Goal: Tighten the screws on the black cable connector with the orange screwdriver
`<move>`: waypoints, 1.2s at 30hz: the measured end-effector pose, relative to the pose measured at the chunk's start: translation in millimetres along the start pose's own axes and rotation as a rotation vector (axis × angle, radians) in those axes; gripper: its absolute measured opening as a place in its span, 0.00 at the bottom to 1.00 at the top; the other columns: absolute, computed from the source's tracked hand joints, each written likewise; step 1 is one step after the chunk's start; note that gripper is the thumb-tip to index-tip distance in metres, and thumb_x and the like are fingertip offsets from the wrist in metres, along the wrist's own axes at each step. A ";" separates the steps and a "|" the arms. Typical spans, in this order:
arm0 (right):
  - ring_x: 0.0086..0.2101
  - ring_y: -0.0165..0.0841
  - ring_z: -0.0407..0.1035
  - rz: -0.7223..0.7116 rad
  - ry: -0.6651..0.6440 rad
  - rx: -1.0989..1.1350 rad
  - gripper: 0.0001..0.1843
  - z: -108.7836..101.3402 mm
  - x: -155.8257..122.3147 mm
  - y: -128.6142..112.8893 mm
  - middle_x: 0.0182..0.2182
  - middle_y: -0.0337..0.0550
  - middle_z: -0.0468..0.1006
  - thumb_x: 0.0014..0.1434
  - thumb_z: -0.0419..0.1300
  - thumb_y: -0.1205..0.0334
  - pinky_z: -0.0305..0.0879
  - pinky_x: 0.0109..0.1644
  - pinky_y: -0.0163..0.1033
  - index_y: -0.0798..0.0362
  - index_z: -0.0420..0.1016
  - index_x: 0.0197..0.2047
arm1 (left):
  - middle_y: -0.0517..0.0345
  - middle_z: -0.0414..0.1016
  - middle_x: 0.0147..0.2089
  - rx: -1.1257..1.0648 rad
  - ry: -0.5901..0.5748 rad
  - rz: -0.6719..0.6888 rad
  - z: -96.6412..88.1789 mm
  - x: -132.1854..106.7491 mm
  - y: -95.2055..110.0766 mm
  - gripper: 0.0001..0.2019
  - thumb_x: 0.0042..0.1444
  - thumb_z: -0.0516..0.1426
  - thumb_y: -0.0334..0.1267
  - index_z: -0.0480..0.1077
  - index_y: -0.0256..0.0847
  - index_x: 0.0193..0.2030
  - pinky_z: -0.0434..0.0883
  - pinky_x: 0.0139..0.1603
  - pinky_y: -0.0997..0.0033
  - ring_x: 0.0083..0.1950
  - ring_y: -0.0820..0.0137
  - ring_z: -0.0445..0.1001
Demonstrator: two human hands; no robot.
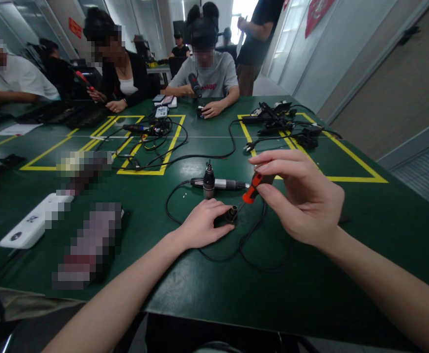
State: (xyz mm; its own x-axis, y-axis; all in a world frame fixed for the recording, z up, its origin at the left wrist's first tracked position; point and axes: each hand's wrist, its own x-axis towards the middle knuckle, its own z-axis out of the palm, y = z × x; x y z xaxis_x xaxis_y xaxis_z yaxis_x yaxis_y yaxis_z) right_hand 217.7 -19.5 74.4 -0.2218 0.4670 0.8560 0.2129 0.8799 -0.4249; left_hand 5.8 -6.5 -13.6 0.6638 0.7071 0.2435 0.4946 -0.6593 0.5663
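Note:
My right hand (302, 196) is closed round the handle of an orange and black screwdriver (251, 192), whose thin shaft slants down to the left. Its tip reaches a small black cylindrical part (232, 213) on the table. Thumb and fingers of my left hand (206, 224) pinch that part from the left. Just behind stands an upright dark tool piece (209, 181) with a thin pin on top. A silver and black pen-like tool (225, 184) lies behind it, its black cord looping round toward my hands.
A white power strip (34, 223) and a blurred-out flat object (89, 242) lie at the left. Tangled cables (151, 130) and black tools (276, 117) fill yellow-taped areas farther back. Across the green table (207, 289), a co-worker (209, 73) holds a dark tool.

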 end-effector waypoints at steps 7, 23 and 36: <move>0.51 0.45 0.77 0.032 -0.028 0.062 0.23 -1.0 -0.4 -0.5 0.51 0.49 0.81 0.64 0.61 0.76 0.76 0.53 0.54 0.46 0.79 0.57 | 0.52 0.82 0.44 0.000 0.018 -0.003 0.0 1.2 0.7 0.09 0.63 0.65 0.39 0.78 0.38 0.47 0.72 0.51 0.61 0.47 0.62 0.77; 0.49 0.43 0.81 0.123 -0.029 0.063 0.24 -3.9 -0.9 -6.6 0.54 0.46 0.85 0.63 0.62 0.75 0.80 0.52 0.52 0.44 0.79 0.58 | 0.50 0.82 0.47 -0.011 -0.001 0.006 0.2 -0.2 -0.3 0.10 0.64 0.65 0.41 0.77 0.37 0.47 0.71 0.51 0.60 0.48 0.61 0.77; 0.43 0.42 0.80 -0.010 -0.017 -0.091 0.27 -5.1 2.7 -2.6 0.46 0.45 0.85 0.61 0.66 0.73 0.82 0.44 0.50 0.39 0.81 0.60 | 0.51 0.81 0.47 -0.007 0.013 -0.007 0.0 -1.9 2.5 0.11 0.65 0.64 0.40 0.77 0.39 0.50 0.73 0.53 0.59 0.49 0.61 0.77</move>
State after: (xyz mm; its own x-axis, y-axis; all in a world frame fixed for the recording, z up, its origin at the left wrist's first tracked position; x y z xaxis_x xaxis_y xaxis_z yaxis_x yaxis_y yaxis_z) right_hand 221.4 -20.9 79.3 -0.2401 0.4602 0.8547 0.2958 0.8733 -0.3871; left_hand 5.8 -9.4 -12.6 0.6528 0.7151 0.2498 0.4952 -0.6525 0.5736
